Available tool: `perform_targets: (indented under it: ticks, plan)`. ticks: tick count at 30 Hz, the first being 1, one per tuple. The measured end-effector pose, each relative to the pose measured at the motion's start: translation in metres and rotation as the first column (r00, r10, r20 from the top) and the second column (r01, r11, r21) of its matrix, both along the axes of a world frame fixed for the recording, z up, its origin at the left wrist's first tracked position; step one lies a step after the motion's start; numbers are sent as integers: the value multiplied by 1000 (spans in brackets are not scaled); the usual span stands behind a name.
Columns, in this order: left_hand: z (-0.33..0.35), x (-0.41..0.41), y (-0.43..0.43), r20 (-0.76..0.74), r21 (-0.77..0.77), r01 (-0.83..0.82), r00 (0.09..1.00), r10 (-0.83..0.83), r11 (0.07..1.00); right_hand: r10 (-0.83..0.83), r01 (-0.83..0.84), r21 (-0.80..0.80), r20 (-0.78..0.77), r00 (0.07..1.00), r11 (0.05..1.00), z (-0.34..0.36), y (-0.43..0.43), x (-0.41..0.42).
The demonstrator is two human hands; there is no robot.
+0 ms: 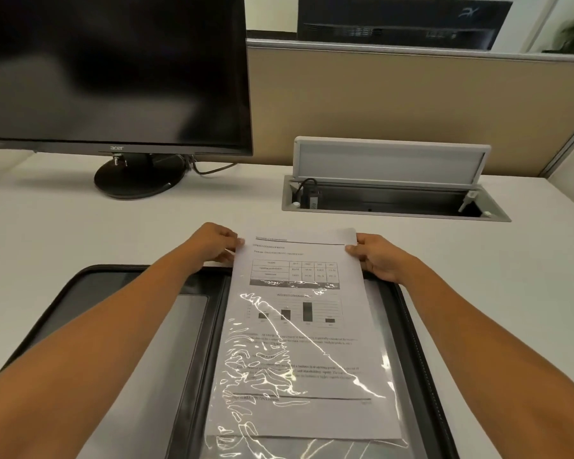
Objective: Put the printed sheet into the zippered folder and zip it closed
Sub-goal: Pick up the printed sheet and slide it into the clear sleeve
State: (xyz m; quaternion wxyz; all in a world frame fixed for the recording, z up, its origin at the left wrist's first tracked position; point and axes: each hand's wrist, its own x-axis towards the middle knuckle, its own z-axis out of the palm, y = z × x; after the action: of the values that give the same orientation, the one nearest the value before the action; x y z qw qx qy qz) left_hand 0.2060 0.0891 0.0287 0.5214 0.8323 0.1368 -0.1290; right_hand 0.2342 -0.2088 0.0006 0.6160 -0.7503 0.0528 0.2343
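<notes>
Left hand (217, 243) grip pinches printed sheet (299, 329) top-left corner; right hand (380, 256) grip pinches top-right corner. Sheet's lower part sits under clear sleeve (312, 376) on right half of open zippered folder (80, 283), top edge sticking out past it. Folder flat on white bench (80, 226), monitor (113, 71) behind.
</notes>
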Motion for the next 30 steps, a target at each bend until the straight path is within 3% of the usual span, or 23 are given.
perform_targets:
  ticks: [5,9,13,23,30]
  plan:
    - [-14,5,-15,19,-217,-215,974,225,952,-194,194,0,24,981,981,2,10,0]
    - [-17,10,-28,9,-235,-260,963,269,937,-322,327,-85,65,944,941,-1,25,4]
    - [-16,12,-33,13,-201,-292,954,300,935,-276,302,-221,141,951,927,-2,37,4]
    - [-21,10,-34,78,-228,-281,949,305,932,-199,284,-254,315,928,924,-2,37,0]
    - [-20,7,-30,135,-67,-221,964,228,973,-151,245,-286,316,937,926,-2,33,-5]
